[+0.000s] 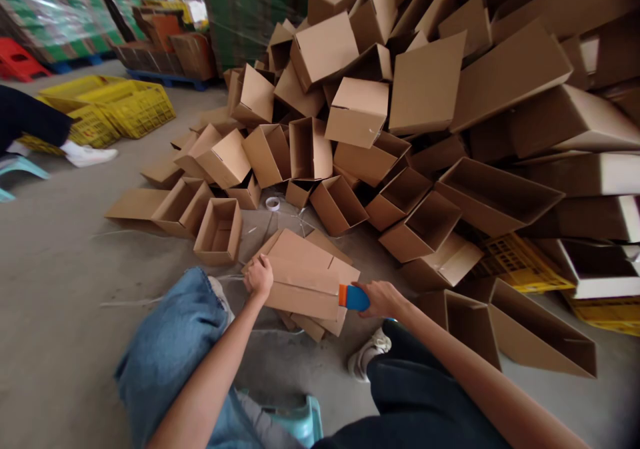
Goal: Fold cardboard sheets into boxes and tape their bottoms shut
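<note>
A folded cardboard box (300, 279) rests between my knees, on top of a few flattened ones. My left hand (259, 277) is closed on its left edge. My right hand (381, 298) grips a blue and orange tape dispenser (353, 297) whose orange end touches the box's right edge. A small roll of clear tape (273, 203) lies on the floor just beyond.
A tall heap of assembled open cardboard boxes (400, 122) fills the floor ahead and to the right. Yellow plastic crates (120, 105) stand at the back left, with another (520, 262) under the boxes at right. Another person's leg and white shoe (90, 155) show at far left. I sit on a teal stool (300, 422).
</note>
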Demonstrator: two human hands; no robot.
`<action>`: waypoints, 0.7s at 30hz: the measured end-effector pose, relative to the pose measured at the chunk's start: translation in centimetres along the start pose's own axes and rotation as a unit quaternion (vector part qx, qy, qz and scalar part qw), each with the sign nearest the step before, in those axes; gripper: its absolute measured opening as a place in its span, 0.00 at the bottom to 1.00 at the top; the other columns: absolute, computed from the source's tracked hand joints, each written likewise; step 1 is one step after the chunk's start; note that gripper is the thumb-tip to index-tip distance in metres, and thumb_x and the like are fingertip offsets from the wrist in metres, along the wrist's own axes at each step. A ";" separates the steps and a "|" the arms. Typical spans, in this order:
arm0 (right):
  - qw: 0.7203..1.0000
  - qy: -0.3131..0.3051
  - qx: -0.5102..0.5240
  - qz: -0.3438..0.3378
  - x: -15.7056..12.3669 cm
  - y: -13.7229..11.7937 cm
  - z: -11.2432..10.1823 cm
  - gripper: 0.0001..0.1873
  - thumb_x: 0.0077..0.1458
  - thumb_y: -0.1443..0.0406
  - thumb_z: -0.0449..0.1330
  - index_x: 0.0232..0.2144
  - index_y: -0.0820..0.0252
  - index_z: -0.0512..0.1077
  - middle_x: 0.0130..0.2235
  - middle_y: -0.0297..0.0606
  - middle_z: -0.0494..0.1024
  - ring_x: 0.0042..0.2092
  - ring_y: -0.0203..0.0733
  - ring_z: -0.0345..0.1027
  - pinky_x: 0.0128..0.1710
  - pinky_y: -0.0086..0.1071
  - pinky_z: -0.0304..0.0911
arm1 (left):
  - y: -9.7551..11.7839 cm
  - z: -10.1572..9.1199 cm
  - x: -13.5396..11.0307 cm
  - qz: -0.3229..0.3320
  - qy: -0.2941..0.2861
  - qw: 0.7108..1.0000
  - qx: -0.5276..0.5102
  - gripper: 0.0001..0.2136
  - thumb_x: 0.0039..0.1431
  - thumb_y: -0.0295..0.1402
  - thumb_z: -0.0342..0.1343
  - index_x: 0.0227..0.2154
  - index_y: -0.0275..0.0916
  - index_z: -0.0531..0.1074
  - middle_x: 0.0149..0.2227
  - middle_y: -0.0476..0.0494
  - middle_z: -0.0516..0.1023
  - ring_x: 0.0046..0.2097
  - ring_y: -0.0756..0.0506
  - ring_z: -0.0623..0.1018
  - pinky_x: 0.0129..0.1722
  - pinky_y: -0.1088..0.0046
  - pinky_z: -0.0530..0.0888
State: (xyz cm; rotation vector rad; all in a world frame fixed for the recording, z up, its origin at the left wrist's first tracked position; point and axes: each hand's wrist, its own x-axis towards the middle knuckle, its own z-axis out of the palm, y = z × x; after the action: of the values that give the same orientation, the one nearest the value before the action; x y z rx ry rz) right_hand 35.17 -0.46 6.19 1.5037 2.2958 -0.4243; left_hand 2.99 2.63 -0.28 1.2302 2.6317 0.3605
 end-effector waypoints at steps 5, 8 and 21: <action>1.000 0.006 -0.021 0.021 -0.1 -1.3 -0.2 0.41 0.40 0.52 0.64 0.59 0.50 0.65 0.38 0.47 0.81 0.39 0.56 0.76 0.36 0.37 0.64 | 0.4 -0.3 -0.3 0.000 0.000 1.000 0.010 0.23 0.67 0.41 0.37 0.40 0.31 0.75 0.34 0.29 0.80 0.38 0.37 0.80 0.35 0.65 0.70; 0.999 0.018 -0.016 0.034 0.0 -1.8 -0.1 0.38 0.39 0.54 0.65 0.56 0.49 0.68 0.38 0.46 0.81 0.39 0.56 0.76 0.35 0.37 0.63 | 0.6 -0.5 -0.4 0.008 -0.003 1.000 0.010 0.23 0.67 0.41 0.37 0.40 0.31 0.75 0.34 0.29 0.80 0.38 0.37 0.80 0.35 0.66 0.70; 0.999 0.019 -0.015 0.049 0.5 -2.7 0.0 0.33 0.39 0.58 0.64 0.51 0.52 0.71 0.37 0.49 0.80 0.38 0.59 0.75 0.34 0.39 0.62 | 0.5 0.4 0.0 0.013 0.009 1.000 0.003 0.22 0.67 0.40 0.38 0.39 0.31 0.75 0.34 0.30 0.80 0.37 0.38 0.80 0.35 0.67 0.69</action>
State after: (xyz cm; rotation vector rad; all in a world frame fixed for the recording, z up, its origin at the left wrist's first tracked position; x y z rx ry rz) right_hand 32.52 -1.07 6.13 1.6137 2.2351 -0.3368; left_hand 3.42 3.00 -0.55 1.2706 2.6353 0.3690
